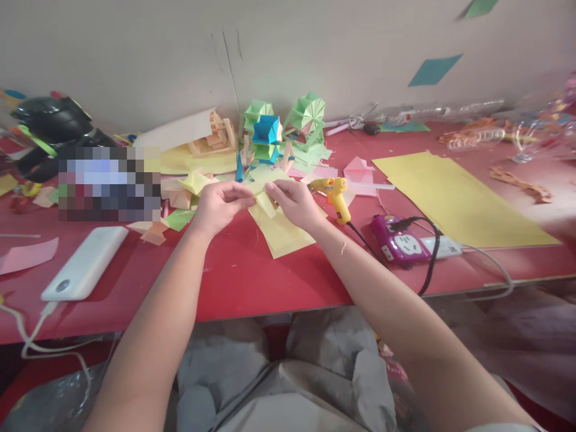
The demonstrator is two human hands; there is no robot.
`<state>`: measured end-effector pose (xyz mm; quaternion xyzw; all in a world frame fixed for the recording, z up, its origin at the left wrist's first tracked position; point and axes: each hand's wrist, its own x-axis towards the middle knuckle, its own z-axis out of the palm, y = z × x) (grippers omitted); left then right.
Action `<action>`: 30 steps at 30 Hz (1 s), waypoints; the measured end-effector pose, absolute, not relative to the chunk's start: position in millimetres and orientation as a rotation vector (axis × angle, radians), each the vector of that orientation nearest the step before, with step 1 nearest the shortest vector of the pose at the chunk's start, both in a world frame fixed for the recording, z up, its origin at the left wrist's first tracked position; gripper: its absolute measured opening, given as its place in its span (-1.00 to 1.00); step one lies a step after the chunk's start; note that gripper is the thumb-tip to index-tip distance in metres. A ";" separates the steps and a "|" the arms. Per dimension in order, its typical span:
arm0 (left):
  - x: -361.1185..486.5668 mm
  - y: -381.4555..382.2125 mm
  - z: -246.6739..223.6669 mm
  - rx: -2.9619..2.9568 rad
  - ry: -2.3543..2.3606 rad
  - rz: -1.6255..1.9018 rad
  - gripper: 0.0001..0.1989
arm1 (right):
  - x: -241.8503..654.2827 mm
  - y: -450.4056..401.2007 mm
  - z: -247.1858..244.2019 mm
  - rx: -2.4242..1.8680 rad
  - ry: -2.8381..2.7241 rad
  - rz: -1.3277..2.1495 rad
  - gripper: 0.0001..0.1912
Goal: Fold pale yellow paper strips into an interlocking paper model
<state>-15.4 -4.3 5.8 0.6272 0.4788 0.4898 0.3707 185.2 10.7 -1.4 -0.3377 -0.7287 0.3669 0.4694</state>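
Nearest me is the person's lap in grey cloth, cut off by the bottom of the view. Taking the hands as the clock's centre, with twelve towards the wall, a white rounded power bank lies at eight o'clock, its cable plugged in; I can't read any brand on it. At four sits a purple power strip with a white socket face, a black plug in it; the print on the white block beside it is too small to read.

At the centre, both hands work on a small pale yellow folded paper piece. The left hand pinches its left side between thumb and fingers; the right hand is half curled, thumb pressed on top, its lower fingers partly hidden. Under the piece lies a pale yellow paper sheet.

At three rests a yellow glue gun, and farther out a broad mustard-yellow sheet. At nine, a pixelated patch hides whatever is there. At twelve stands a blue and green folded-paper model, with a pale green pleated paper model at one. Beyond, at two, a teal paper diamond shows against the grey wall.
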 end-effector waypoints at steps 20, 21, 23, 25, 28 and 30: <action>-8.2 -4.4 2.6 1.563 1.333 1.273 -0.71 | 184.6 14.2 -6.9 -0.882 -1.842 0.960 -0.57; -7.8 -4.2 3.1 1.549 1.333 1.273 -0.70 | 185.0 14.1 -6.9 -0.892 -1.853 0.985 -0.55; -6.9 -5.0 4.8 1.532 1.310 1.227 -0.66 | 186.2 13.8 -6.5 -0.910 -1.872 1.041 -0.53; -5.9 -7.0 6.4 1.534 1.277 1.153 -0.61 | 187.2 13.4 -6.1 -0.920 -1.887 1.088 -0.52; -5.1 -9.1 6.1 1.610 1.241 1.067 -0.68 | 187.0 12.9 -6.4 -0.926 -1.891 1.150 -0.51; -6.1 -8.4 4.1 1.689 1.280 1.051 -0.73 | 185.8 13.1 -7.8 -0.942 -1.852 1.209 -0.53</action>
